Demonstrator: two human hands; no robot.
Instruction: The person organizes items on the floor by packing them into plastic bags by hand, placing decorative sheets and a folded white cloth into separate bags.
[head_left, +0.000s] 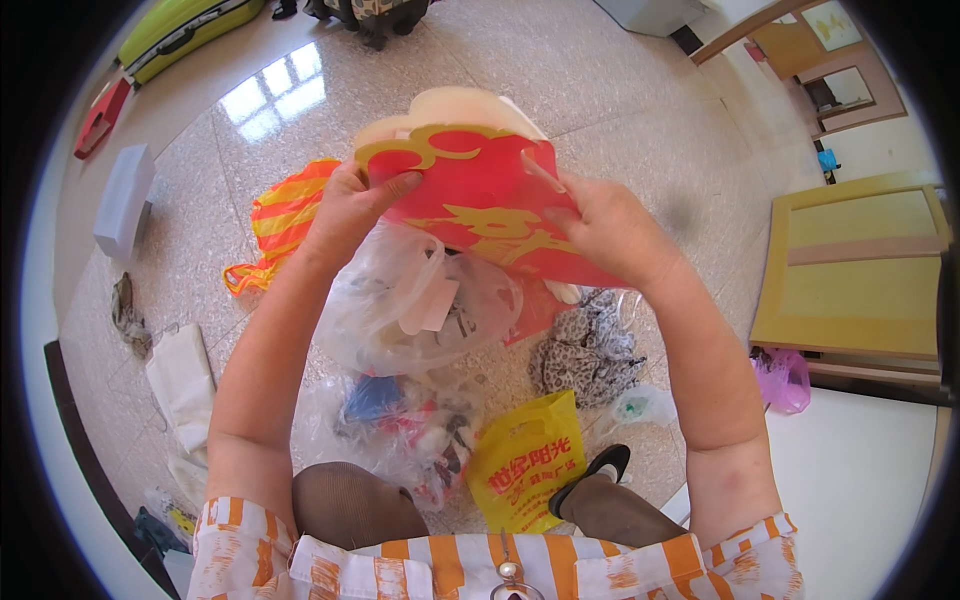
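My left hand and my right hand hold up a red paper decoration with gold, scalloped edging and gold shapes. Its pale backing shows along the top. My left thumb presses on its front near the left edge; my right hand grips its right side, by a folded flap. Beneath it on the floor sits a clear plastic bag with a pale card and other items inside. Below that lies another clear bag with blue, red and white contents. A leopard-print cloth is crumpled to the right.
An orange-yellow striped bag lies left of the clear bags. A yellow printed plastic bag is beside my shoe. White folded cloth and a translucent box are at left. A yellow wooden cabinet stands at right.
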